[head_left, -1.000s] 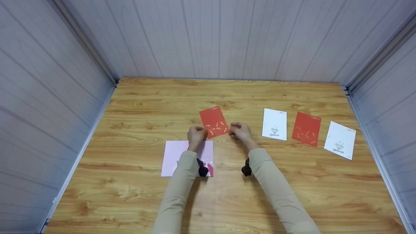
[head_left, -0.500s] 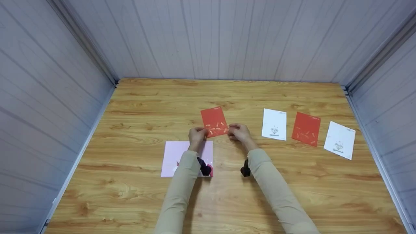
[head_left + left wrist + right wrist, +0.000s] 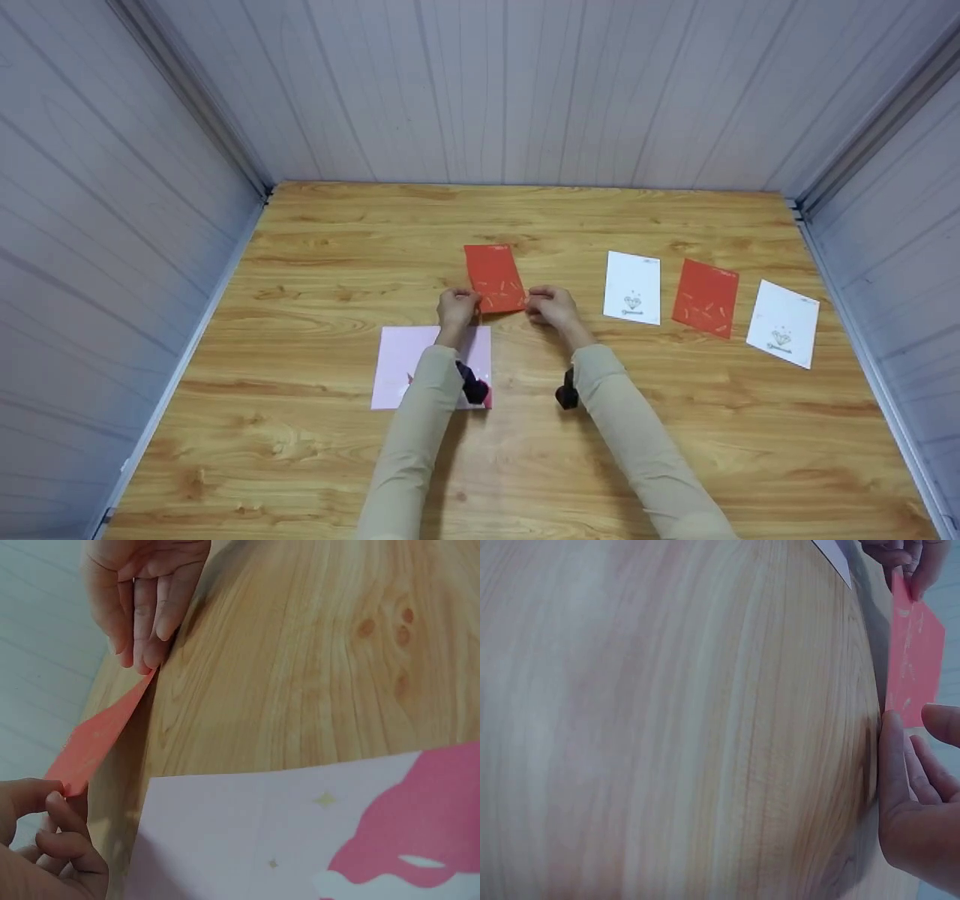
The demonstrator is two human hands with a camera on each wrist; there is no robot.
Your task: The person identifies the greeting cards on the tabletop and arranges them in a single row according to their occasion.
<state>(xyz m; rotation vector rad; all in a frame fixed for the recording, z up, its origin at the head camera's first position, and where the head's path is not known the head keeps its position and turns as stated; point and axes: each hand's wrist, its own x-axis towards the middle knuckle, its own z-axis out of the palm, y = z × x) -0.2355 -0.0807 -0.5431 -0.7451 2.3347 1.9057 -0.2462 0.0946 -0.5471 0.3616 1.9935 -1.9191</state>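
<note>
A red card (image 3: 495, 276) with pale gold marks is tilted up from the wooden table in the head view. My left hand (image 3: 456, 315) pinches its lower left corner between thumb and fingers; the left wrist view shows that pinch on the red card (image 3: 101, 733). At the opposite corner is my right hand (image 3: 553, 306). Its fingertips touch the card's edge, and in the right wrist view the thumb of the right hand (image 3: 922, 814) stands apart from the fingers. Beneath the left forearm lies a pink sheet (image 3: 397, 360), partly covered, printed with darker pink shapes.
To the right on the table lie a white card (image 3: 632, 281) with a diamond print, a second red card (image 3: 705, 296) and another white card (image 3: 784, 319). Pale panel walls (image 3: 465, 90) enclose the table (image 3: 300, 465) at the back and sides.
The red card has turned slightly straighter and its near edge has risen. The right hand has shifted slightly left to meet the card's corner. The left hand keeps its pinch.
</note>
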